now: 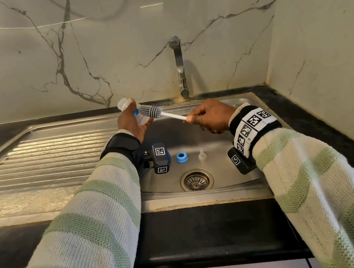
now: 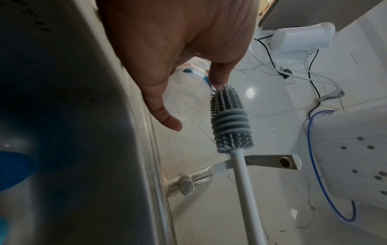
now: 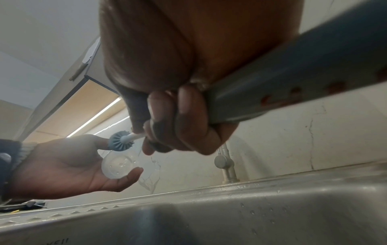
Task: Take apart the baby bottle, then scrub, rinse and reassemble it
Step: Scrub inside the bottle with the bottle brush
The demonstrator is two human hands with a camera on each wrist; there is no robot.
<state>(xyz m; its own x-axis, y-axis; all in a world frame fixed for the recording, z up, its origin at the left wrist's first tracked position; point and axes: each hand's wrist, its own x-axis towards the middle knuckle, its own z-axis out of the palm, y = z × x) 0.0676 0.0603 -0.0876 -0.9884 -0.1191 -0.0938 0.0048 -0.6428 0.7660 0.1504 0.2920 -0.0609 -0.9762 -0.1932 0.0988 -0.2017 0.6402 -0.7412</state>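
Observation:
My left hand holds the clear baby bottle body above the sink's back left corner, fingers and thumb curled round it. The same bottle shows its round base in the left wrist view, and again in the right wrist view. My right hand grips the white handle of the grey bottle brush. The brush head lies outside the bottle, against its side by my left thumb. A blue screw ring and a clear teat lie on the sink floor.
The steel sink has its drain near the front. A tap stands at the back with no water running. A ribbed draining board lies to the left, and a marble wall closes the right side.

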